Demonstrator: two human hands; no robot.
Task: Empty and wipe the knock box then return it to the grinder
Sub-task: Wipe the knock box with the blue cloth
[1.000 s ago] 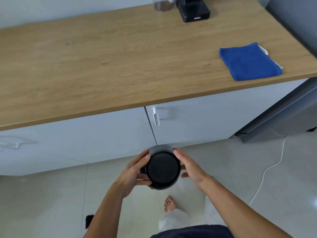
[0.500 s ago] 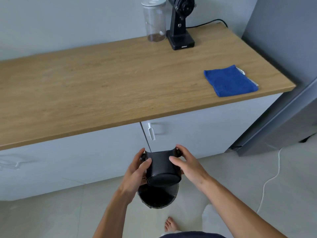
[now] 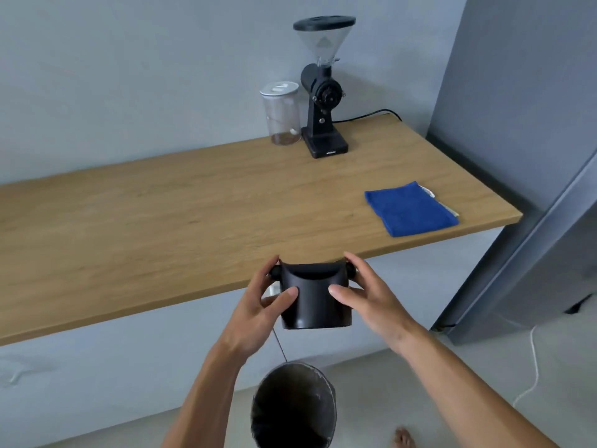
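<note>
I hold the black knock box (image 3: 315, 297) upright in the air at the front edge of the wooden counter (image 3: 168, 215). My left hand (image 3: 258, 313) grips its left side and my right hand (image 3: 371, 295) its right side, thumbs on the front wall. The black coffee grinder (image 3: 323, 92) with a clear hopper stands at the back of the counter. A folded blue cloth (image 3: 410, 208) lies on the counter's right end. A bin (image 3: 294, 405) with a dark liner sits on the floor directly below the knock box.
A clear lidded jar (image 3: 280, 113) stands just left of the grinder. White cabinet doors (image 3: 113, 360) run under the counter. A grey fridge (image 3: 533, 156) bounds the right side. A white cable (image 3: 533, 367) trails on the floor. A bare foot (image 3: 403, 438) shows by the bin.
The knock box was turned bottom-up low over the bin; both hands have since turned it upright and raised it to counter height. My view has tilted up toward the grinder.
</note>
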